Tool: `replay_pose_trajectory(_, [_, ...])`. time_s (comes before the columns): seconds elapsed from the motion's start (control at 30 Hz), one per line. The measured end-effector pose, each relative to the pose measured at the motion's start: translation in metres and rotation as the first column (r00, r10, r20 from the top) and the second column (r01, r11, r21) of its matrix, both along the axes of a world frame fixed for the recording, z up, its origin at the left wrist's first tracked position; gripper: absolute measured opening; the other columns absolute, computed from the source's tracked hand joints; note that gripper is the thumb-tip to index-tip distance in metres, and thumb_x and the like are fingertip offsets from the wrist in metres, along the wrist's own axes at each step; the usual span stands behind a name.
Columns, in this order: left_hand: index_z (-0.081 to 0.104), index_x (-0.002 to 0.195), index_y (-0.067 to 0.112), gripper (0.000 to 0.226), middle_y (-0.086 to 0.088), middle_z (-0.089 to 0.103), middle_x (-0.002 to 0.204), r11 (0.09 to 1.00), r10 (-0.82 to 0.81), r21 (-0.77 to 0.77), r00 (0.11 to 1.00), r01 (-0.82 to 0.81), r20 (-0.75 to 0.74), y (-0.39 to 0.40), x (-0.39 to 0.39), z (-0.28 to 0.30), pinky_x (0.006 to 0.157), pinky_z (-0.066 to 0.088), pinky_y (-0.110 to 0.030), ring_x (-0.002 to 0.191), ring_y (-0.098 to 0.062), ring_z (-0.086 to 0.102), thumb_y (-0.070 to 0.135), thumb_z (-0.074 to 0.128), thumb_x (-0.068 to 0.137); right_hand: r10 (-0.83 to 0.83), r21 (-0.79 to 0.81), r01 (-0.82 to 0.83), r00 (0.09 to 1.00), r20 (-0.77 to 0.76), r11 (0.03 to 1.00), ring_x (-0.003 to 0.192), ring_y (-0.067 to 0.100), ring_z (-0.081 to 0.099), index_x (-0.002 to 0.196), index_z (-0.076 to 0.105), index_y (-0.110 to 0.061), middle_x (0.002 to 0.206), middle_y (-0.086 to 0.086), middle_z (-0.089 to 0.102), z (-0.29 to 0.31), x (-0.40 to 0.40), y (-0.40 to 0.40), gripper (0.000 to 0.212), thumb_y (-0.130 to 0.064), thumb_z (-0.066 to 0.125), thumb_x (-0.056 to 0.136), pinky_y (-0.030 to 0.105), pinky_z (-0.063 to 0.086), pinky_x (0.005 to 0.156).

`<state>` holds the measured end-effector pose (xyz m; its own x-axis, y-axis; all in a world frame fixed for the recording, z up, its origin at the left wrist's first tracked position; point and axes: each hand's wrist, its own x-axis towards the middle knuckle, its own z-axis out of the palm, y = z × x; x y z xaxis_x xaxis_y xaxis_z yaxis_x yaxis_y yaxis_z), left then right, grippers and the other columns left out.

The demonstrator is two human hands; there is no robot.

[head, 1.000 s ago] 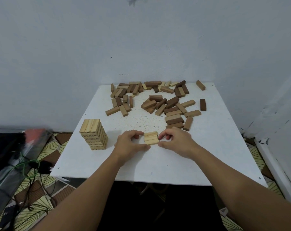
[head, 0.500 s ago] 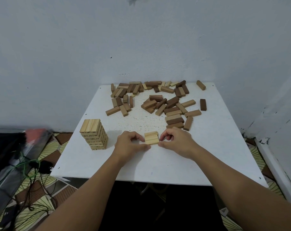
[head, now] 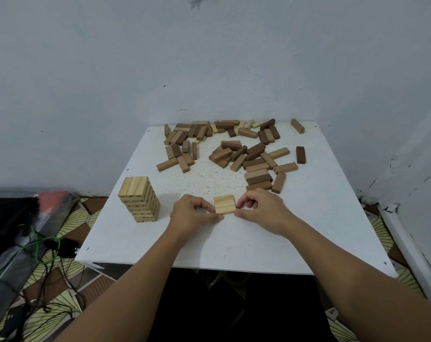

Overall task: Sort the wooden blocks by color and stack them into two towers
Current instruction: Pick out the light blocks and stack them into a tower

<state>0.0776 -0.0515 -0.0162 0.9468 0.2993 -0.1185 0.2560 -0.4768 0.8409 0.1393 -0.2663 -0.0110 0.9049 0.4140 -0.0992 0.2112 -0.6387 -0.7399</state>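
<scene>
Pinching 3 light blocks (head: 224, 204) between left hand (head: 192, 215), right hand (head: 260, 209), fingers curled.

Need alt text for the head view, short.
Both hands, left and right, pinch a row of three pale blocks on a white table. A pale tower stands to the left; loose brown blocks lie scattered behind.

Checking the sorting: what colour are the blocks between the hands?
Pale, light wood blocks, matching the tower; seen in the head view.
</scene>
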Motion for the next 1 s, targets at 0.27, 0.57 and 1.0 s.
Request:
replay_pose_trajectory(0.27, [0.062, 0.075, 0.037, 0.047, 0.007, 0.062, 0.096, 1.0, -0.016, -0.008, 1.0, 0.016, 0.002, 0.004, 0.003, -0.004, 0.081, 0.049, -0.045, 0.099, -0.019, 0.058, 0.054, 0.093, 0.044, 0.011, 0.0, -0.011, 1.0, 0.009, 1.0, 0.081, 0.008, 0.055, 0.101, 0.065, -0.033, 0.091, -0.009, 0.061, -0.003, 0.003, -0.001, 0.028, -0.043, 0.084, 0.083, 0.029, 0.042, 0.08])
replay_pose_trajectory(0.57, [0.067, 0.115, 0.062, 0.067, 0.008, 0.052, 0.107, 0.991, -0.097, 0.078, 0.982, 0.111, -0.16, 0.006, 0.01, 0.005, 0.102, 0.048, -0.054, 0.112, -0.024, 0.053, 0.065, 0.089, 0.051, 0.129, -0.165, -0.15, 0.983, -0.133, 0.975, 0.082, 0.007, 0.052, 0.142, 0.053, -0.048, 0.094, -0.009, 0.054, 0.014, 0.023, 0.006, 0.063, -0.044, 0.079, 0.085, 0.022, 0.038, 0.065])
replay_pose_trajectory(1.0, [0.064, 0.125, 0.047, 0.048, 0.001, 0.048, 0.107, 0.96, -0.17, 0.215, 0.984, 0.178, -0.056, 0.004, 0.017, 0.028, 0.099, 0.048, -0.046, 0.11, -0.022, 0.05, 0.043, 0.086, 0.082, 0.14, -0.229, -0.091, 0.968, 0.209, 0.969, 0.083, 0.007, 0.055, 0.123, 0.059, -0.048, 0.074, -0.011, 0.053, 0.033, 0.018, 0.01, 0.044, -0.047, 0.071, 0.081, 0.042, 0.026, 0.096])
